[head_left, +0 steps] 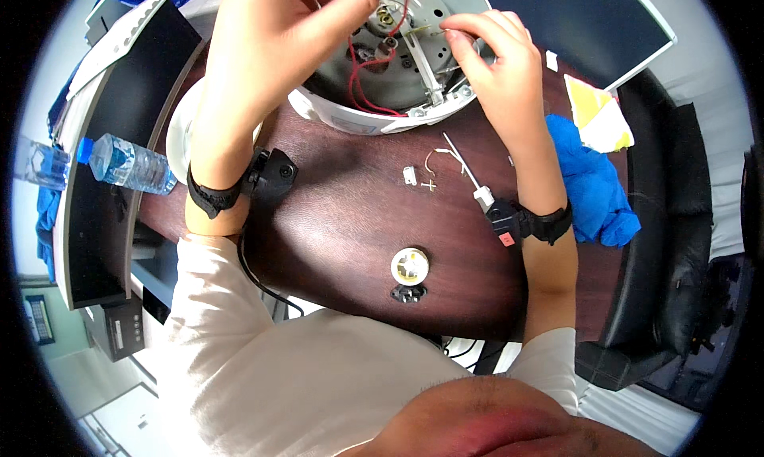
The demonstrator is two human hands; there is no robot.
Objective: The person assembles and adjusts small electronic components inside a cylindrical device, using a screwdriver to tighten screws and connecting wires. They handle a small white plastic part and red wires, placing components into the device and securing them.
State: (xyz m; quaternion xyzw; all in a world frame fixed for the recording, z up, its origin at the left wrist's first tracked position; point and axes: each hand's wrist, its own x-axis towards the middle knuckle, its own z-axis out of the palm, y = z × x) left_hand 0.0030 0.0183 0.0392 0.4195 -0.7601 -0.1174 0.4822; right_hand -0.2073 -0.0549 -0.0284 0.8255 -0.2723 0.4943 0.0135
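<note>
A round white appliance housing (350, 121) lies with its inside showing, likely a rice cooker base. Within its metal interior are a red wire (352, 79), a coiled spring (387, 15) and a pale metal lever (428, 71). Over its left side reaches my left hand (306, 19), thumb and fingers closed together by the red wire at the picture's top edge; its fingertips are partly cut off. At the right rim my right hand (501, 55) pinches the end of a thin yellowish wire (426, 29) between thumb and forefinger.
On the dark wooden table (342, 218) lie a thin metal rod (461, 161) with a white end, a small white connector (410, 175), a metal cross-shaped piece (429, 185), a round white part (410, 266) and a black socket (409, 294). A blue cloth (593, 186) and a water bottle (131, 166) flank my arms.
</note>
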